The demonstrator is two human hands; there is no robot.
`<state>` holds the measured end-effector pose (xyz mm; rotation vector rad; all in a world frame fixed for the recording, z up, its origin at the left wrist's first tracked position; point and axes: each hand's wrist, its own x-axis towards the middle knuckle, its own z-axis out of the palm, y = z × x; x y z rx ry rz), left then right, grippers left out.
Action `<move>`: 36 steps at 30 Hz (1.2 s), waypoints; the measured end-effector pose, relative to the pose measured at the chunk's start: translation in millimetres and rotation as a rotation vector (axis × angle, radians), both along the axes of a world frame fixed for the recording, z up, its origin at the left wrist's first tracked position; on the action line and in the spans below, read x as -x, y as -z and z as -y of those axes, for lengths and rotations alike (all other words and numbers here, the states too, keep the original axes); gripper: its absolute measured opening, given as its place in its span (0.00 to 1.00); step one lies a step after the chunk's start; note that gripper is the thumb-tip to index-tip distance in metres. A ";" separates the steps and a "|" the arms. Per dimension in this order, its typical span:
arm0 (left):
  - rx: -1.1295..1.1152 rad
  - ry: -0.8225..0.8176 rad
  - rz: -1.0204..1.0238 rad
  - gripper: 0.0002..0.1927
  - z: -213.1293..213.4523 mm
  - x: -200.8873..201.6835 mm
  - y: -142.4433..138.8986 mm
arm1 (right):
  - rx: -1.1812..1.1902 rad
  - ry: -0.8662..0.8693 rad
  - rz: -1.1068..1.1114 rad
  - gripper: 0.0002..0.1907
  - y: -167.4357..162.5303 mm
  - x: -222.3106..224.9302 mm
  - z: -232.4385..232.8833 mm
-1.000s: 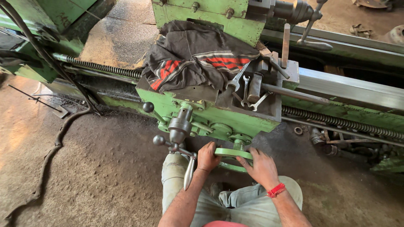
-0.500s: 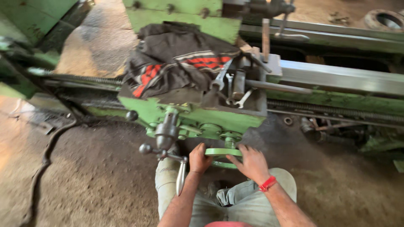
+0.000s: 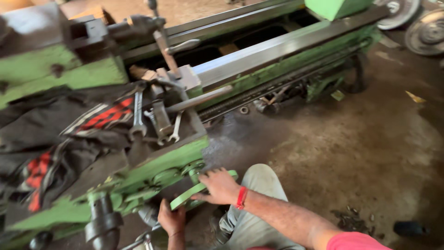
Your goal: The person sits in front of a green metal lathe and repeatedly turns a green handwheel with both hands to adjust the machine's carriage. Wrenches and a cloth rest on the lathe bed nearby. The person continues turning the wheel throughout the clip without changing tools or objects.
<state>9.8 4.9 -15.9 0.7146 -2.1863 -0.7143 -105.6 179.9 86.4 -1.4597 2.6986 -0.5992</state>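
My right hand [image 3: 221, 186] lies on top of a flat green metal handle [image 3: 185, 198] at the front of a green lathe carriage [image 3: 159, 164], fingers wrapped over it; a red band sits on the wrist. My left hand [image 3: 171, 218] grips the lower end of that handle from below, beside a dark round knob [image 3: 102, 222]. Several wrenches [image 3: 138, 115] lie on top of the carriage. A dark cloth with red stripes [image 3: 69, 134] is draped over the machine at left.
The lathe bed [image 3: 277, 46] runs to the upper right with a lead screw [image 3: 259, 90] below it. Round metal discs [image 3: 425, 30] lie at the far right. My bent knee [image 3: 259, 185] is under my right arm. The floor [image 3: 360, 139] is dirty concrete.
The view has swung right and tilted, so the lathe now runs diagonally. Both hands have stayed on the green handle, the left one lower than before.
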 end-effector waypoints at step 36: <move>-0.045 0.000 -0.110 0.16 -17.6 0.3 -30.9 | -0.018 -0.004 -0.029 0.35 -13.9 -1.4 -2.9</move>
